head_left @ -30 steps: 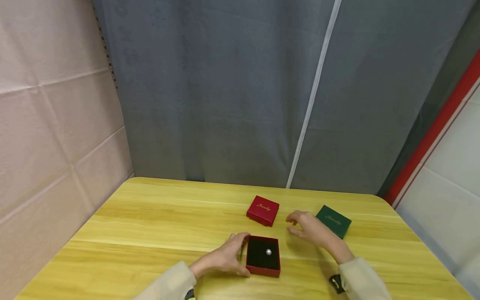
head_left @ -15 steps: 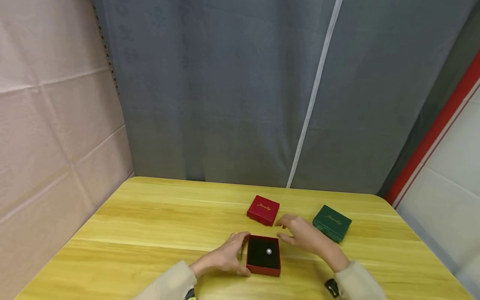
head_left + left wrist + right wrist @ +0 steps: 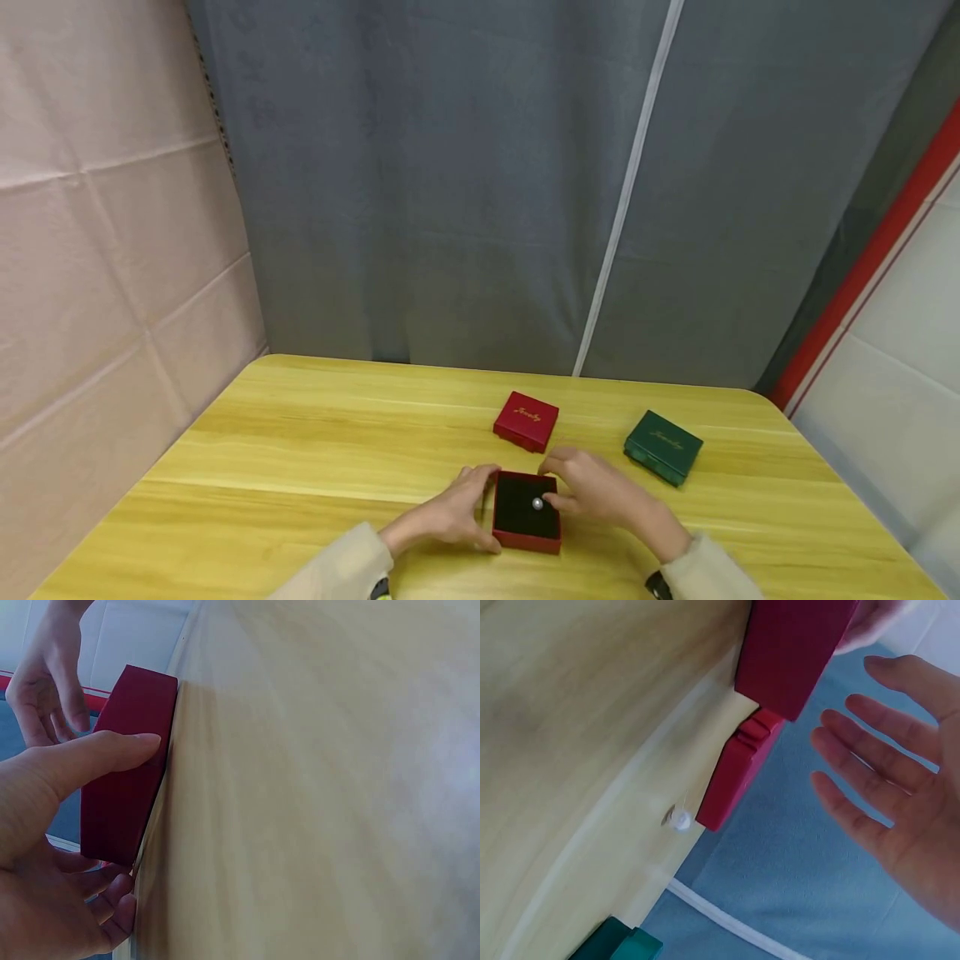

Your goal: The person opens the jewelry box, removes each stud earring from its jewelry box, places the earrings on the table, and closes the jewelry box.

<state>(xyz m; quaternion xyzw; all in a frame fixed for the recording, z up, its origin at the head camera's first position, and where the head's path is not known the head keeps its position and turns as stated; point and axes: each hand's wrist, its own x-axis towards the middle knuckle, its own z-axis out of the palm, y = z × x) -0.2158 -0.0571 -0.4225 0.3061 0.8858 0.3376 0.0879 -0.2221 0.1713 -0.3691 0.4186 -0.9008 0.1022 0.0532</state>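
My left hand point(image 3: 450, 510) grips the open box point(image 3: 527, 542) by its left side, thumb against the near corner and fingers at the far one. My right hand point(image 3: 596, 492) is loosely opened, fingers bent and parted, with nothing showing in its grasp; it reaches over the box's right edge. Its thumb tip is just beside the pearl point(image 3: 537, 503); whether the two touch, I cannot tell. The pearl sits on the dark pad point(image 3: 516, 510) in the open box, right of centre.

The open box is shallow and square, with plain, smooth red walls; the pad looks matte, and the pearl is round with a pale, silvery shine. Beyond it lies the red box point(image 3: 527, 419), closed, its flat top lettered in gold. The green box point(image 3: 665, 446), also closed and lettered, sits to the right, turned at an angle. My right wrist view also shows a small whitish thing point(image 3: 679, 819) near the red box, too blurred to name.

The table point(image 3: 300, 467) is yellow, with streaky wood grain and rounded far corners. Behind it hangs a grey curtain point(image 3: 450, 183) crossed by a slanting white strip point(image 3: 626, 187); creased pinkish cloth point(image 3: 112, 233) covers the left side.
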